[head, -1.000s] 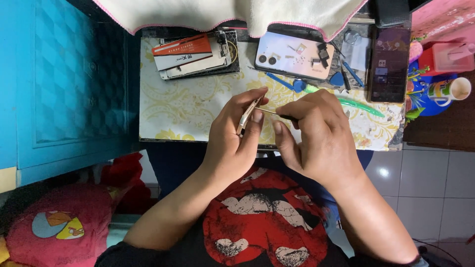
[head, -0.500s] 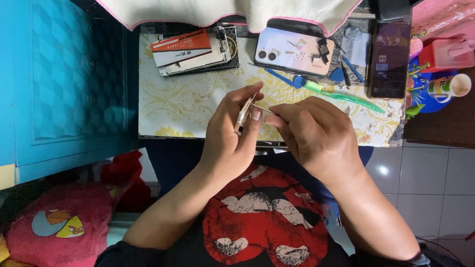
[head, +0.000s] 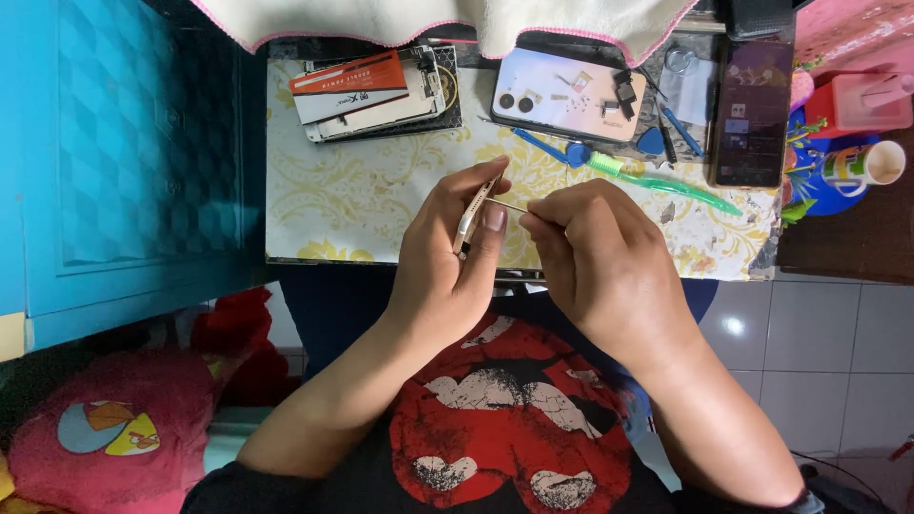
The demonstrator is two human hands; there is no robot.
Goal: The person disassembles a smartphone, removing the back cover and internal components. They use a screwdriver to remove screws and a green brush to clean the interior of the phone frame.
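The left hand (head: 443, 262) holds a thin phone (head: 474, 211) on edge above the near side of the tabletop (head: 362, 200), its fingers closed around the phone's back and the thumb pressed on the near face. The phone tilts slightly, its top end leaning to the right. The right hand (head: 600, 257) sits just beside it, fingers pinched shut on a thin metal pin (head: 507, 205) whose tip meets the phone's edge. Both hands hover over the near rim of the tabletop, above the person's red and black shirt (head: 505, 419).

On the tabletop, far left, lies a stack of flat boxes (head: 371, 90), the top one white with an orange band. To its right, a pale phone back (head: 562, 95) lies flat with small parts on it. A green toothbrush (head: 666, 183) lies slantwise near the right hand, with a blue pick (head: 577, 152) and a blue tool (head: 538, 145) just beside its head. A dark phone (head: 752, 114) lies screen up at the far right. A white cloth (head: 447, 19) with pink trim hangs over the far edge.

Off the tabletop, to the right, stand a red box (head: 857, 100) and a cup (head: 871, 164). A blue cabinet (head: 114, 152) fills the left side, and a red cushion (head: 105, 428) lies on the floor near left.
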